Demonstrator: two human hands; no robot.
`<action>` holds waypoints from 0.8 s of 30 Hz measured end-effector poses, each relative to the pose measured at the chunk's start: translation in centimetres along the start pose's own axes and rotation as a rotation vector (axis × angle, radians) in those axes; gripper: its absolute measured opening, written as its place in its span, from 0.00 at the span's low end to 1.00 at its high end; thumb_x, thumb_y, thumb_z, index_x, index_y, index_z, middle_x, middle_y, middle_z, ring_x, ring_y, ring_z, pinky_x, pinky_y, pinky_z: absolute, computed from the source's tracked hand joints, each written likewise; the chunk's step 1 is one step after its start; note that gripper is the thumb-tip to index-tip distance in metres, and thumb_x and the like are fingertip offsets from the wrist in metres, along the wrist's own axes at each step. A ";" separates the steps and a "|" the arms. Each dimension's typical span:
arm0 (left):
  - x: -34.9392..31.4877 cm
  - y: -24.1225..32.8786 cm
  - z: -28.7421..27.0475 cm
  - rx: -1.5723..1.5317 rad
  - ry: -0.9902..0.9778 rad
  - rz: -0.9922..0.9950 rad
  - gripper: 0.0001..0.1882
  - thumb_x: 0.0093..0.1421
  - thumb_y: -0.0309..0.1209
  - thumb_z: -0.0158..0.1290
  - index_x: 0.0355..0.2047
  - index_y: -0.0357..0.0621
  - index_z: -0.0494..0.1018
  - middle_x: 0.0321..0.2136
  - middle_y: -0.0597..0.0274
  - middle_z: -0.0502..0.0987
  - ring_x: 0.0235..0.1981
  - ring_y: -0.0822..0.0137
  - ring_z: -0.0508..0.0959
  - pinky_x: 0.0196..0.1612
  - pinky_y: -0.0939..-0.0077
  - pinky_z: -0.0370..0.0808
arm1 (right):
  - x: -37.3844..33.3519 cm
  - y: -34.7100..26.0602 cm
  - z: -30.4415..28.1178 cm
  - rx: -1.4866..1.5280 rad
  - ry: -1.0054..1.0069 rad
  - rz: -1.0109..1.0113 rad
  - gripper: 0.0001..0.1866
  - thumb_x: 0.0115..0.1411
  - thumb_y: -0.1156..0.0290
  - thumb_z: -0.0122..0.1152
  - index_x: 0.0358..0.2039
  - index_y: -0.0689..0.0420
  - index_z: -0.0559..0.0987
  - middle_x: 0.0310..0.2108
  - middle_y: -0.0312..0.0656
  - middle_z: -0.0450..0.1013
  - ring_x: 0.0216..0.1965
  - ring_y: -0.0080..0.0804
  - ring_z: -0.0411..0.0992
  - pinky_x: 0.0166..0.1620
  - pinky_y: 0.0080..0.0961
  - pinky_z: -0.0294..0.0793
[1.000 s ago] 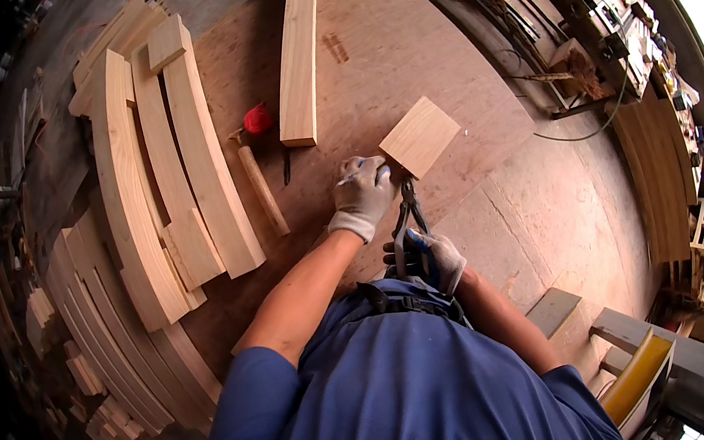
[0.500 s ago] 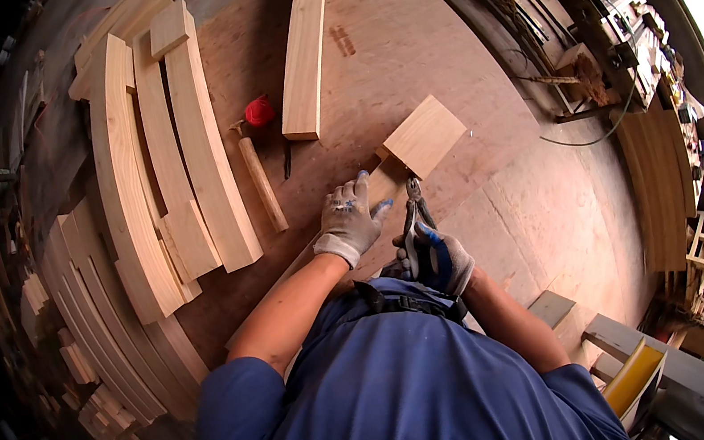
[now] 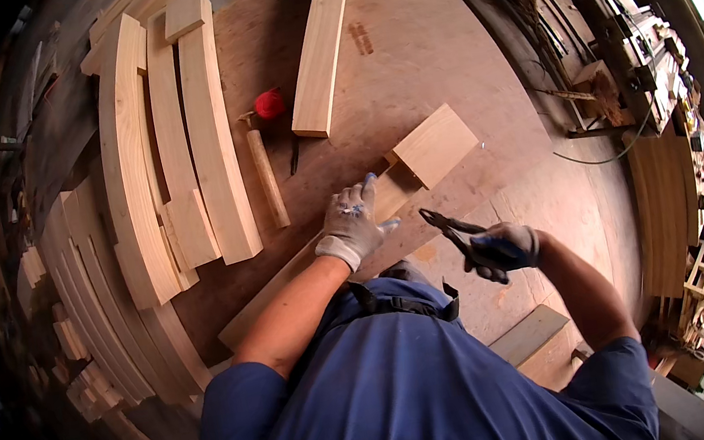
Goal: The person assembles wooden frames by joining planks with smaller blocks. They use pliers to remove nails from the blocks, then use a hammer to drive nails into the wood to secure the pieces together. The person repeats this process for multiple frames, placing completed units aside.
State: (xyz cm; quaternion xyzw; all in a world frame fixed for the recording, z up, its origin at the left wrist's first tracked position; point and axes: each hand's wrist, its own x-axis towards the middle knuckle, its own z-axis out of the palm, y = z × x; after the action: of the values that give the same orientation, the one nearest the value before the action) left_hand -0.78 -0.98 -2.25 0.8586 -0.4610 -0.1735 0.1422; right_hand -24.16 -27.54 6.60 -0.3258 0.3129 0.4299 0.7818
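Observation:
My left hand (image 3: 355,226), in a grey glove with blue fingertips, rests on a long wooden piece (image 3: 287,280), its fingers stretched out and the thumb apart. A wider wooden block (image 3: 436,146) sits at the far end of that piece. To the right, my right hand (image 3: 507,250), gloved in grey and dark blue, is closed round the handles of a pair of pliers (image 3: 454,228). Their dark jaws point up and left, apart from the wood. Left of my left hand lies a wooden-handled hammer (image 3: 268,182), with a red round thing (image 3: 270,104) by its head.
A thick wooden beam (image 3: 323,44) lies ahead on the brown work surface (image 3: 400,51). Several shaped beams (image 3: 215,140) are laid side by side on the left. A grey-topped board (image 3: 530,332) is near my right side. Tools and clamps crowd a rack (image 3: 622,29) at the far right.
My right hand has pulled the pliers away from the block's near corner, back and to the right. The left hand stays on the long wooden piece. The whole view has shifted slightly.

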 end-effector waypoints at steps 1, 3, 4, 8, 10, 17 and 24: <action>-0.1 0.1 -0.1 -0.005 0.001 0.001 0.57 0.59 0.63 0.65 0.76 0.37 0.59 0.60 0.45 0.77 0.62 0.50 0.76 0.67 0.54 0.68 | -1.6 -0.7 0.5 -0.180 0.129 0.075 0.29 0.77 0.49 0.55 0.48 0.67 0.84 0.27 0.48 0.83 0.22 0.37 0.82 0.26 0.32 0.82; -0.3 0.3 -0.1 -0.008 -0.006 -0.004 0.56 0.59 0.63 0.64 0.76 0.36 0.60 0.60 0.45 0.77 0.62 0.50 0.76 0.67 0.54 0.68 | -2.3 -0.6 -0.4 -0.287 0.259 0.111 0.26 0.77 0.51 0.57 0.46 0.67 0.84 0.28 0.49 0.83 0.23 0.38 0.83 0.26 0.32 0.83; -0.4 0.4 -0.2 -0.006 -0.014 -0.011 0.56 0.59 0.62 0.64 0.75 0.36 0.60 0.60 0.45 0.77 0.62 0.50 0.76 0.67 0.54 0.68 | -2.2 0.0 -0.7 -0.279 0.286 0.096 0.25 0.76 0.52 0.58 0.46 0.67 0.84 0.28 0.50 0.84 0.24 0.39 0.83 0.28 0.32 0.84; -0.4 0.5 -0.2 -0.012 0.013 0.004 0.55 0.60 0.62 0.64 0.75 0.35 0.61 0.61 0.45 0.76 0.63 0.50 0.75 0.67 0.53 0.68 | 2.6 4.5 -1.0 -0.479 0.690 0.051 0.18 0.72 0.58 0.66 0.40 0.65 0.83 0.34 0.46 0.83 0.32 0.36 0.85 0.29 0.32 0.83; -0.3 0.4 -0.2 -0.002 0.012 0.004 0.55 0.60 0.62 0.64 0.75 0.35 0.61 0.61 0.45 0.76 0.63 0.50 0.74 0.68 0.53 0.67 | 5.0 7.0 -1.3 -0.251 0.738 0.064 0.18 0.75 0.59 0.62 0.46 0.65 0.81 0.38 0.50 0.84 0.35 0.42 0.87 0.32 0.36 0.86; -0.6 0.0 0.3 -0.045 0.047 0.016 0.54 0.59 0.59 0.67 0.75 0.36 0.61 0.61 0.41 0.76 0.61 0.45 0.76 0.66 0.51 0.70 | 6.1 9.3 4.9 0.193 0.457 -0.271 0.19 0.77 0.64 0.58 0.58 0.67 0.77 0.52 0.58 0.83 0.48 0.52 0.86 0.46 0.45 0.88; -0.6 0.1 0.0 -0.044 -0.008 0.005 0.55 0.60 0.59 0.65 0.76 0.36 0.59 0.63 0.43 0.75 0.65 0.48 0.74 0.70 0.52 0.67 | 8.9 3.8 11.6 0.227 0.358 -0.403 0.22 0.77 0.57 0.60 0.56 0.64 0.80 0.53 0.56 0.82 0.50 0.50 0.84 0.50 0.43 0.87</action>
State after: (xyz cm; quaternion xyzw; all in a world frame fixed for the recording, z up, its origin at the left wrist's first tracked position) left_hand -1.11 -0.52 -2.11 0.8534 -0.4598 -0.1868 0.1594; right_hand -21.23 -12.71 5.73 -0.3626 0.4210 0.1638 0.8152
